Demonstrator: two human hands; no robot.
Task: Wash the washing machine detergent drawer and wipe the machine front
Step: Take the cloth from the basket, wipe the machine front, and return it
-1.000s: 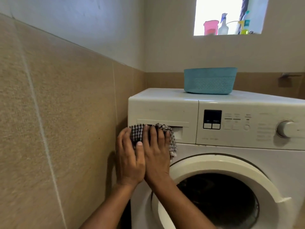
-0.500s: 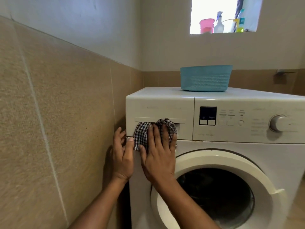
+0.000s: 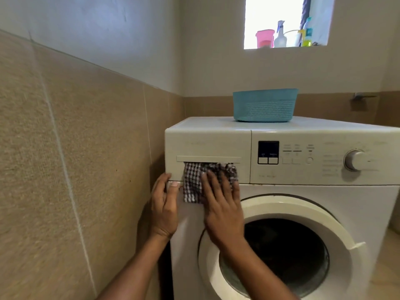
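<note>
A white front-loading washing machine stands in a tiled corner. Its detergent drawer front is at the top left, pushed in. A black-and-white checked cloth lies flat against the lower part of the drawer front and hangs below it. My right hand presses the cloth against the machine with fingers spread. My left hand rests on the machine's left front corner, thumb on the seam under the drawer, holding nothing.
A teal basket sits on the machine's top. The round door with dark glass is below my right hand. Control panel with display and dial lies to the right. Tiled wall close on the left. Bottles on the window sill.
My right hand slid the cloth to the right and down along the drawer front. My left hand came off the cloth and moved to the machine's left corner.
</note>
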